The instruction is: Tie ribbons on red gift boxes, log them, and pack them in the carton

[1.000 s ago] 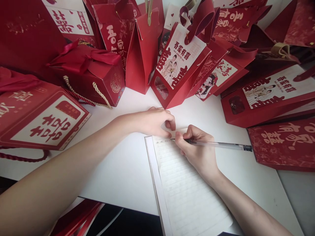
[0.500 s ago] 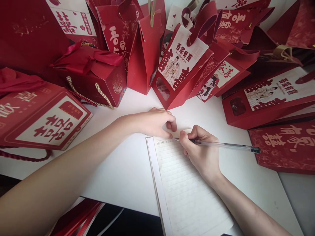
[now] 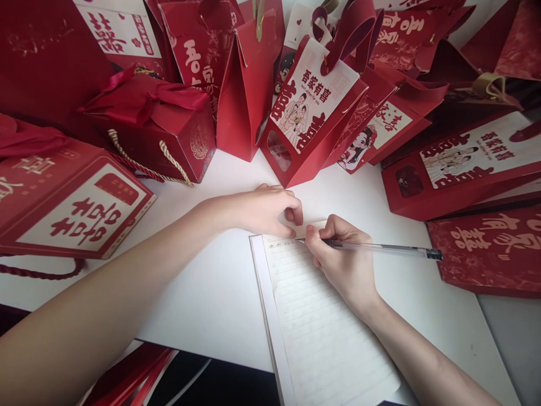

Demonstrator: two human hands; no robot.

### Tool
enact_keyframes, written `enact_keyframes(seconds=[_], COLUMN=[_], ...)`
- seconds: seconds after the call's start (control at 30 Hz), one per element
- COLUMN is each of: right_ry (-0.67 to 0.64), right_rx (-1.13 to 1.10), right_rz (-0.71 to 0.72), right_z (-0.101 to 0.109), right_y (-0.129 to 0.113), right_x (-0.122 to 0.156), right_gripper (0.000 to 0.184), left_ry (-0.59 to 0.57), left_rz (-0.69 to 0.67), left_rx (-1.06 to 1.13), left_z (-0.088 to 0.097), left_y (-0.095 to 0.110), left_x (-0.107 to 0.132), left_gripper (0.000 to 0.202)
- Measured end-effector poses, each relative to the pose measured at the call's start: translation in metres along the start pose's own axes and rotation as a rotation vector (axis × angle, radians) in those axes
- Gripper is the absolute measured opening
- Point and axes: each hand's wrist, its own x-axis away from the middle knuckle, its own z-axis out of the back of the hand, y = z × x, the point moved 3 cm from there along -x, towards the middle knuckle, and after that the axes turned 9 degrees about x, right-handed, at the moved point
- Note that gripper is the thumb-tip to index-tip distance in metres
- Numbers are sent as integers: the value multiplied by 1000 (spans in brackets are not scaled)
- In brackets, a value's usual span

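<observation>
A lined notebook (image 3: 329, 321) lies open on the white table, with a short row of small handwriting along its top line. My right hand (image 3: 344, 265) is closed around a clear gel pen (image 3: 389, 248) with a black end. The pen's tip touches the top line, just right of the written marks, which are too small to read. At the page's upper edge rests my left hand (image 3: 273, 211), its fingers curled and its thumb on the paper. Part of the page top is hidden behind both hands.
Red gift bags surround the notebook: one with a wedding-couple card (image 3: 310, 107) straight ahead and another (image 3: 465, 163) at right. Red boxes with rope handles (image 3: 186, 129) and a printed box (image 3: 84, 214) stand at left. The table's front edge (image 3: 203, 352) runs below my left arm.
The pen and my right hand have shifted very slightly left. My left hand stays at the page's top edge. The view has moved a little.
</observation>
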Motion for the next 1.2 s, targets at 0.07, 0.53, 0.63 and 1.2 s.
enact_keyframes(seconds=[0.07, 0.53, 0.63, 1.2], right_ry=[-6, 6, 28, 396], right_rx=[-5, 23, -175, 167], right_rz=[5, 15, -79, 233], right_z=[0, 1, 4, 52], right_y=[0, 1, 3, 39], right_x=[0, 0, -3, -48], right_gripper=[36, 34, 37, 39], left_ry=[-1, 4, 5, 142], left_rz=[10, 8, -3, -113], left_rx=[-2, 18, 21, 47], left_z=[0, -1, 0, 5], left_y=[0, -1, -3, 4], left_x=[0, 0, 0, 21], left_gripper=[24, 25, 26, 25])
